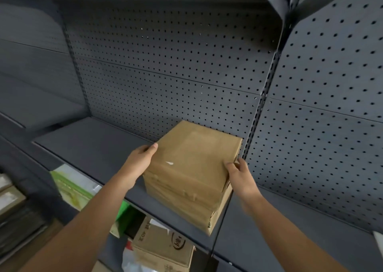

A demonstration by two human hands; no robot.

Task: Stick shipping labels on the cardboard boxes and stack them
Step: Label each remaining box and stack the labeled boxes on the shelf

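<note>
A brown cardboard box [191, 164], taped over, rests on a dark grey metal shelf [87, 143], its near corner hanging past the shelf's front edge. It looks like two boxes stacked, with a seam running across the front face. My left hand [138, 164] presses flat against the box's left side, thumb on the top edge. On the right side, my right hand [240, 174] grips the top edge with its fingers. No label shows on the visible faces; a small white scrap sits on the top.
A dark pegboard back panel [165, 64] rises behind the shelf, with a slotted upright [263, 97] to the right of the box. Below the shelf stand a printed carton [163, 249], green-and-white packages [72, 186] and, at far left, more boxes [10, 199].
</note>
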